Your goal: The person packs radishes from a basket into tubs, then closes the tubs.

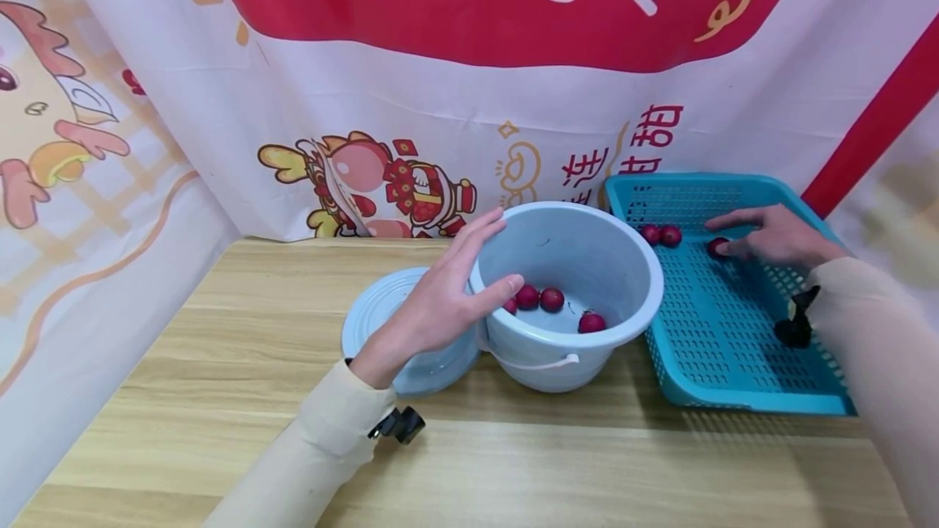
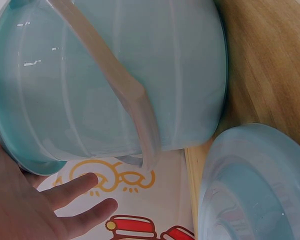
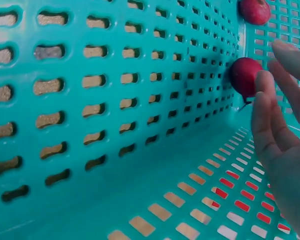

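Observation:
A light blue bucket [image 1: 565,365] stands upright, with several small round red radishes [image 1: 552,299] on its bottom. My left hand [image 1: 440,296] holds its left rim, thumb over the edge and fingers along the outside. In the left wrist view the fingers [image 2: 85,192] are spread beside the bucket wall. Inside the teal basket [image 1: 734,393], my right hand [image 1: 785,239] is at a single radish [image 1: 717,248], thumb against it and index finger extended. The right wrist view shows its fingertips beside that radish [image 3: 246,76], not closed round it. Two more radishes [image 1: 671,235] lie farther left.
A round blue lid [image 1: 374,300] lies left of the bucket, partly under my left forearm. The bucket's pale handle [image 1: 535,363] hangs down at the front. Behind the wooden table [image 1: 220,365] hangs a printed cloth [image 1: 455,104]. The basket stands close by the bucket's right side.

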`<state>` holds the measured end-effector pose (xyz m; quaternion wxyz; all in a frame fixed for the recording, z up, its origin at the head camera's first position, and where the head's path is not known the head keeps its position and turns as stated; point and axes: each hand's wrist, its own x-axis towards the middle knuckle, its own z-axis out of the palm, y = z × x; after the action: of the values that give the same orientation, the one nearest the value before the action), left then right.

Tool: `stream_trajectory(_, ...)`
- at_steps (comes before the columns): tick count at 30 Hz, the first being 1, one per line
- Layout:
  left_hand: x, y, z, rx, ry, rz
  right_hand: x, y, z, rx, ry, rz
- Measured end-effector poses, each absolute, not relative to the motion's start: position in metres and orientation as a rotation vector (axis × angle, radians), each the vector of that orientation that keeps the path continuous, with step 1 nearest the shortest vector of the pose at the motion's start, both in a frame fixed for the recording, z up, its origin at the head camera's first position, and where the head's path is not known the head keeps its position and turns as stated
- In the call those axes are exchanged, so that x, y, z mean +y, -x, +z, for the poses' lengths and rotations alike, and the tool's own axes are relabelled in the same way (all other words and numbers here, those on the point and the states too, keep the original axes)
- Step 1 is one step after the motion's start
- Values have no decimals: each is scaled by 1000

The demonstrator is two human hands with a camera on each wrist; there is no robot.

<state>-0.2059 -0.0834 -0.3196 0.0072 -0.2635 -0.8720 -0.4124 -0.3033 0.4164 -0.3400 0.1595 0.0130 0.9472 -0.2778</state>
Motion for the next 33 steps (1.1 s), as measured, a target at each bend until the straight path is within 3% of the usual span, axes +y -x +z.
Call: stream_trajectory(33, -83, 206, -320, -2728, 829, -1286, 419, 305, -345, 2678, -94, -826)
